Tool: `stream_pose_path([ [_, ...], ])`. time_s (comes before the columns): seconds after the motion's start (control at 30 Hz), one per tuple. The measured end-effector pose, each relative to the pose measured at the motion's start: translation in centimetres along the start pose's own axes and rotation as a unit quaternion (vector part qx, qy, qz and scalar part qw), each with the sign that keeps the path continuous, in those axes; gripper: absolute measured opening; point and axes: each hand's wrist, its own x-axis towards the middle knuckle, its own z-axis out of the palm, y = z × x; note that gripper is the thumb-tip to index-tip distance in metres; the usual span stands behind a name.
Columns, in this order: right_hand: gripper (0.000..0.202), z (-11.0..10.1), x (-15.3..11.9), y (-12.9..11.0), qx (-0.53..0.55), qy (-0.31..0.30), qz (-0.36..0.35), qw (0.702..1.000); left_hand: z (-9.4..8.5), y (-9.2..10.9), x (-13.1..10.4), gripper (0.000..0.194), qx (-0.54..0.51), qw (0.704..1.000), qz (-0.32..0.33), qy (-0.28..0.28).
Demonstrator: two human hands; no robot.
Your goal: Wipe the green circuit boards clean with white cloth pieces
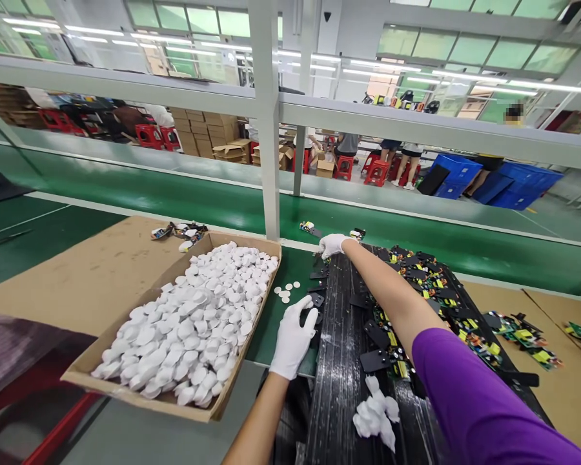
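Note:
My left hand [294, 339], in a white glove, has its thumb and forefinger apart beside a small black plate [317, 299] on the green bench. Farther off, my right hand [333, 245], also gloved, curls downward at the far left corner of the black ribbed stack [339, 323]. Its fingertips are partly hidden, so what they grip cannot be made out. Several white discs [285, 292] lie left of my left hand. A shallow cardboard box [264, 310] heaped with white rounded pieces [188, 323] stands farther left. Circuit boards with black plates [419, 274] cover the stack under my right arm.
Crumpled white material [376, 413] rests on the stack's near part. A pale upright post [271, 129] rises behind the box. Two boards [310, 228] sit on the green conveyor [416, 226]. More boards [523, 336] lie on cardboard at right. People sit and stand beyond.

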Motion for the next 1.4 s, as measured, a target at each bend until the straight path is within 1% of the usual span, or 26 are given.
stream_pose_path([
  [0.13, 0.03, 0.3, -0.7, -0.9, 0.053, 0.038, -0.026, 0.998, 0.1, -0.2, 0.1, 0.039, -0.007, 1.0, -0.004, 0.008],
  [0.27, 0.028, -0.4, -2.3, -1.6, 0.129, 0.101, -0.069, 0.984, 0.2, -0.3, 0.2, 0.037, -0.017, 1.0, -0.008, 0.02],
  [0.37, 0.027, -1.2, -4.7, -2.1, 0.19, 0.149, -0.104, 0.965, 0.3, -0.3, 0.3, 0.034, -0.03, 0.999, -0.011, 0.035],
  [0.47, 0.025, -1.1, -8.7, -2.7, 0.238, 0.179, -0.133, 0.945, 0.2, -0.3, 0.5, 0.032, -0.047, 0.997, -0.021, 0.049],
  [0.57, 0.026, 0.9, -13.7, -3.1, 0.278, 0.195, -0.149, 0.929, -0.3, 0.1, 0.3, 0.039, -0.07, 0.997, -0.019, 0.039],
  [0.63, 0.029, 2.9, -17.1, -3.5, 0.3, 0.2, -0.152, 0.92, -0.7, 1.0, -0.3, 0.046, -0.087, 0.996, -0.007, 0.006],
  [0.7, 0.028, 5.0, -20.3, -4.0, 0.314, 0.204, -0.146, 0.916, -0.9, 2.6, -1.2, 0.054, -0.094, 0.995, 0.002, -0.043],
  [0.77, 0.024, 6.7, -23.0, -4.6, 0.323, 0.227, -0.139, 0.908, -0.9, 4.9, -2.3, 0.061, -0.093, 0.992, -0.006, -0.088],
  [0.83, 0.023, 8.0, -25.5, -4.9, 0.342, 0.259, -0.133, 0.894, -0.8, 7.1, -3.5, 0.059, -0.102, 0.987, -0.041, -0.119],
  [0.9, 0.028, 9.3, -27.8, -4.6, 0.359, 0.277, -0.129, 0.882, -0.9, 8.5, -4.6, 0.056, -0.145, 0.973, -0.087, -0.156],
  [0.93, 0.03, 10.0, -28.9, -4.2, 0.353, 0.277, -0.124, 0.885, -1.0, 8.8, -5.1, 0.057, -0.173, 0.963, -0.109, -0.174],
  [1.0, 0.028, 11.5, -31.1, -3.3, 0.303, 0.258, -0.109, 0.911, -1.5, 8.7, -6.1, 0.061, -0.222, 0.944, -0.143, -0.199],
  [1.1, 0.025, 14.2, -33.6, -2.3, 0.215, 0.197, -0.092, 0.952, -2.2, 8.2, -7.2, 0.062, -0.25, 0.929, -0.186, -0.197],
  [1.17, 0.028, 15.6, -34.2, -2.4, 0.183, 0.169, -0.088, 0.964, -2.3, 8.4, -7.8, 0.065, -0.267, 0.916, -0.212, -0.21],
  [1.23, 0.03, 16.5, -34.2, -2.8, 0.152, 0.165, -0.08, 0.971, -2.2, 9.2, -8.4, 0.071, -0.291, 0.901, -0.229, -0.224],
  [1.33, 0.029, 16.8, -34.1, -2.8, 0.109, 0.157, -0.069, 0.979, -1.8, 10.8, -9.0, 0.075, -0.317, 0.89, -0.238, -0.223],
  [1.4, 0.028, 16.7, -34.3, -2.3, 0.111, 0.156, -0.063, 0.979, -1.6, 11.7, -9.3, 0.074, -0.338, 0.883, -0.242, -0.216],
])
